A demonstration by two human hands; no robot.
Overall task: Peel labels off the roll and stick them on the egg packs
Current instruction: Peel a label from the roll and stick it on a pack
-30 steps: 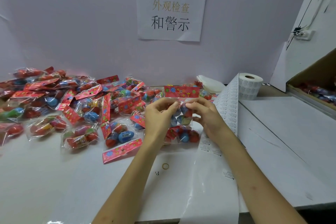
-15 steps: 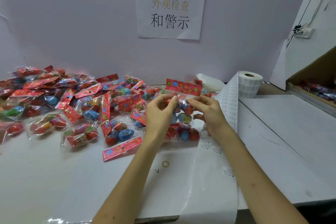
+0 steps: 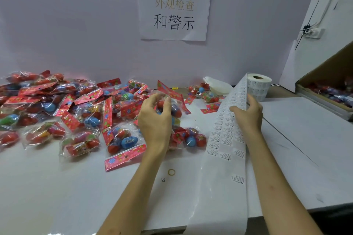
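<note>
Two hands work over the desk [image 3: 57, 187]: the left hand [image 3: 154, 120] curls its fingers round one egg pack [image 3: 176, 111], held up beside the pile of egg packs [image 3: 76, 112] spread at its 9 o'clock. At 3 o'clock of that pack the right hand [image 3: 248, 114] pinches the label strip [image 3: 227, 135] near its edge. The label roll [image 3: 258, 87] stands on the desk at 1 o'clock of that hand.

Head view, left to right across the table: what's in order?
Pile of egg packs → left hand gripping an egg pack → label strip, held by the right hand → label roll → cardboard box.
</note>
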